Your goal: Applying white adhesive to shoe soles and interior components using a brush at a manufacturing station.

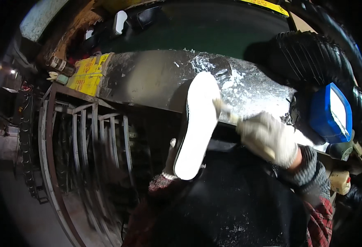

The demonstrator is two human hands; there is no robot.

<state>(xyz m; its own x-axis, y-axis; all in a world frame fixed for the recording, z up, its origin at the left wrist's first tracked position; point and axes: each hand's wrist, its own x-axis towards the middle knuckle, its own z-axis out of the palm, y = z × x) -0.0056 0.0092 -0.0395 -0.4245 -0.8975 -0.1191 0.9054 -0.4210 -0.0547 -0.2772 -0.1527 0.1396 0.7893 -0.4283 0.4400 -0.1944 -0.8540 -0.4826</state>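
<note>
A black shoe with a white sole (197, 123) is held sole-up in front of me. My left hand (170, 160), in a pale glove, grips it from underneath and is mostly hidden behind the sole. My right hand (268, 138), also in a white glove, holds a small brush (226, 113) whose tip touches the right edge of the sole. Both hands hover over my dark apron.
A metal workbench (156, 78) smeared with white glue runs across behind the shoe. A blue tub (331, 113) stands at the right beside a stack of black soles (308, 53). A metal rack (86, 140) stands at the left. Yellow labels (86, 74) lie at the bench's left end.
</note>
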